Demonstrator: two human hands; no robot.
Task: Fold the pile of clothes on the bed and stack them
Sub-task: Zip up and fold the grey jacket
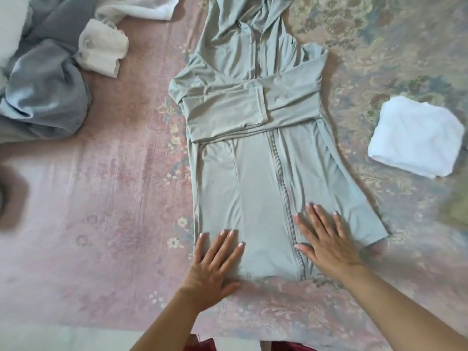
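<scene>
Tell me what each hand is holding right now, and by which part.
Nothing is held. Left hand and right hand lie flat, fingers straight, pressing the zip-up hoodie near its bottom hem.

Hood top [253,6] cut by upper edge; grey clothes pile [43,79] cut left, blurred.

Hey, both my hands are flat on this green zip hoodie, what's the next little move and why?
Probably fold the hem up toward the chest. The hoodie lies flat, both sleeves already crossed over the chest, and your left hand and right hand rest open at the bottom edge, well placed to lift it.
</scene>
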